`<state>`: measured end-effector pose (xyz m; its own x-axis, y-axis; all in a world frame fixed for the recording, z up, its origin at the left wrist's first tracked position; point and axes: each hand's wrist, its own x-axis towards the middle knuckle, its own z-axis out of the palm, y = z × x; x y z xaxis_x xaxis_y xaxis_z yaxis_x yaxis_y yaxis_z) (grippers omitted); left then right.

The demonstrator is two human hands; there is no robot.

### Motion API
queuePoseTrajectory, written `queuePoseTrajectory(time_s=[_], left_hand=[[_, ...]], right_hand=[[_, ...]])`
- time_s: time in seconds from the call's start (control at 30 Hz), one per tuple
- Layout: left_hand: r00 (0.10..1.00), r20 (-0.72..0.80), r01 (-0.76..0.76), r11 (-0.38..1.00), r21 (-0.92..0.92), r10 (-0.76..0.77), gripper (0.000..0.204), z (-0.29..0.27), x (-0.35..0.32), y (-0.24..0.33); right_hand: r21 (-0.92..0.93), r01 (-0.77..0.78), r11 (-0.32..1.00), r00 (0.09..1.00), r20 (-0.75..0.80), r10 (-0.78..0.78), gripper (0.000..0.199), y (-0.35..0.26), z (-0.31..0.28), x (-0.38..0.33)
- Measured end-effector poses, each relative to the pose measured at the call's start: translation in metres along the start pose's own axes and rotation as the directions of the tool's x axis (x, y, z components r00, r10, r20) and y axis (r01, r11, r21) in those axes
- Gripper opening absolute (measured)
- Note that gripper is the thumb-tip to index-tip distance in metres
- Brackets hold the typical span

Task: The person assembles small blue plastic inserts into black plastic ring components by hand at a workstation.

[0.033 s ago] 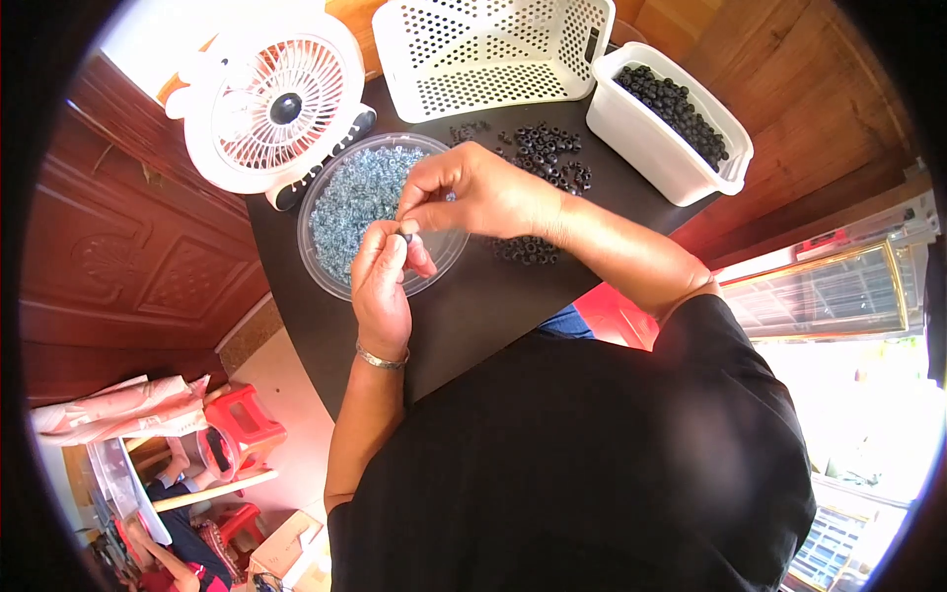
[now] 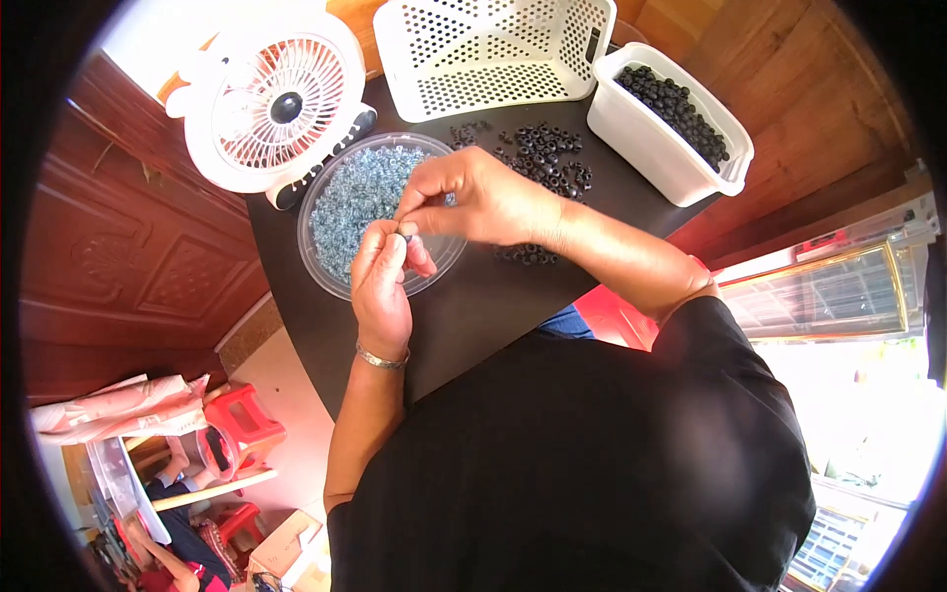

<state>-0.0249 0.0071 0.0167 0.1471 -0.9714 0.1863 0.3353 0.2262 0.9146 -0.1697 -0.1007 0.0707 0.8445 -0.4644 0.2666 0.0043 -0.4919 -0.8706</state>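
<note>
My left hand (image 2: 380, 281), with a metal bracelet at its wrist, is closed in a pinch on a small dark piece (image 2: 407, 238) that mostly hides behind the fingertips. My right hand (image 2: 485, 202) reaches across from the right, its thumb and forefinger pinched together right at my left fingertips. Whatever those right fingers hold is covered. Both hands are above the near right part of a round clear tub (image 2: 449, 259) with many small translucent bluish pieces (image 2: 357, 202). To the right of the tub, loose black ring-shaped pieces (image 2: 545, 148) lie on the dark table, partly behind my right hand and forearm.
A white fan (image 2: 286, 107) stands at the table's back left. Behind the tub is a white perforated basket (image 2: 483, 94). A white bin (image 2: 641, 138) of black pieces (image 2: 673, 109) sits back right. Red stools (image 2: 245, 419) and another person's arm (image 2: 163, 553) appear lower left.
My right hand has dipped very slightly at the knuckles while its fingertips stay at my left fingertips. Everything else looks the same.
</note>
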Motion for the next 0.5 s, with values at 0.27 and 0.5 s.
queuePoseTrajectory(time_s=[0.27,0.5], left_hand=[[1.0,0.006,0.014,0.993,-0.113,-0.013,0.019,0.001,0.002,0.0],[1.0,0.029,-0.002,0.994,-0.107,0.005,0.023,-0.005,0.001,-0.008]], right_hand=[[-0.455,0.21,0.866,0.919,-0.211,-0.333,0.028,0.005,0.027,-0.009],[-0.623,0.294,0.725,0.858,-0.161,-0.487,0.027,0.007,0.029,-0.008]])
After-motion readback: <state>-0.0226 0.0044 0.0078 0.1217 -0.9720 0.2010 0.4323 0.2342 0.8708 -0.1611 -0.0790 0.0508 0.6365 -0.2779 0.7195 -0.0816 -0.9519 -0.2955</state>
